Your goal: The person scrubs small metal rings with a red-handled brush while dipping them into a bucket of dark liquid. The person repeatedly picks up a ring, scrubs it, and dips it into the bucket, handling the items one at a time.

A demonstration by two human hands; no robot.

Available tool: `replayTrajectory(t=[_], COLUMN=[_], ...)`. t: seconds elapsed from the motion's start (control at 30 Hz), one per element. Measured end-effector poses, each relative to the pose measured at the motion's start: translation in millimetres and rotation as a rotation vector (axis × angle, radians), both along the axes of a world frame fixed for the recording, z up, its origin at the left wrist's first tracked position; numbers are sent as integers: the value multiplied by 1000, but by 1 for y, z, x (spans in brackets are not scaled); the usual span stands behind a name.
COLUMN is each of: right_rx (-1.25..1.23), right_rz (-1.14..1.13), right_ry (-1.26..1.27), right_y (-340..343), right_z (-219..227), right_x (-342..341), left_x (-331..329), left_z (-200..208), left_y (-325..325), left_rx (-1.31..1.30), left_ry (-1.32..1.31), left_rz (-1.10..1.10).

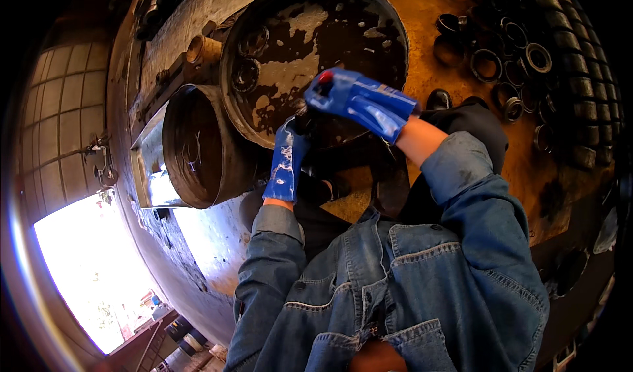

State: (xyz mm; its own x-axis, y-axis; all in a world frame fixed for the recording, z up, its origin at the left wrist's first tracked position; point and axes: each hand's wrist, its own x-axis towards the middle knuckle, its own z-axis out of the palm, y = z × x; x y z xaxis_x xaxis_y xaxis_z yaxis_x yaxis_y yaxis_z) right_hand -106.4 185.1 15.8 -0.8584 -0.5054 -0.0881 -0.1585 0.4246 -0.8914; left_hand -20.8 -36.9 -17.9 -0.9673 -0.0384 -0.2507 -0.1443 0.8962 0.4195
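Note:
Both my hands wear blue rubber gloves and meet over the near rim of a large round tub (403, 49) of dark liquid with patches of tan foam. My right hand (359, 98) is closed around a thing whose red end (326, 77) pokes out at the top; the rest of it is hidden. Just below and left, my left hand (288, 157) has its fingers curled at a dark piece, too shadowed to name. Two dark rings (245, 75) lie at the tub's left side, partly in the liquid.
Left of the tub, an open metal drum (191, 148) lies on its side. Many dark metal rings (486, 65) are scattered on the brown floor at the right, beside stacked rows of dark cylindrical parts (583, 75). My shoe (438, 99) stands near the tub. A bright doorway (92, 273) opens at lower left.

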Motion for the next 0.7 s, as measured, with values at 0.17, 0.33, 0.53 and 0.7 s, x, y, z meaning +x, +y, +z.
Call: replayTrajectory(t=[0.17,0.33,0.53,0.7], right_rx=[301,135,50,240], right_rz=[-24,173,-11,-185], right_ry=[-100,-39,-92,-243], right_y=[14,-18,-5,19], right_z=[-12,38,-13,-35], right_x=[-29,-5,-16,-19], left_x=[4,9,2,-5], left_z=[-2,-4,-6,27], left_y=[-6,-4,-5,8], left_rx=[94,77,69,-90], left_ry=[69,1,91,-163], left_rz=[28,44,1,24])
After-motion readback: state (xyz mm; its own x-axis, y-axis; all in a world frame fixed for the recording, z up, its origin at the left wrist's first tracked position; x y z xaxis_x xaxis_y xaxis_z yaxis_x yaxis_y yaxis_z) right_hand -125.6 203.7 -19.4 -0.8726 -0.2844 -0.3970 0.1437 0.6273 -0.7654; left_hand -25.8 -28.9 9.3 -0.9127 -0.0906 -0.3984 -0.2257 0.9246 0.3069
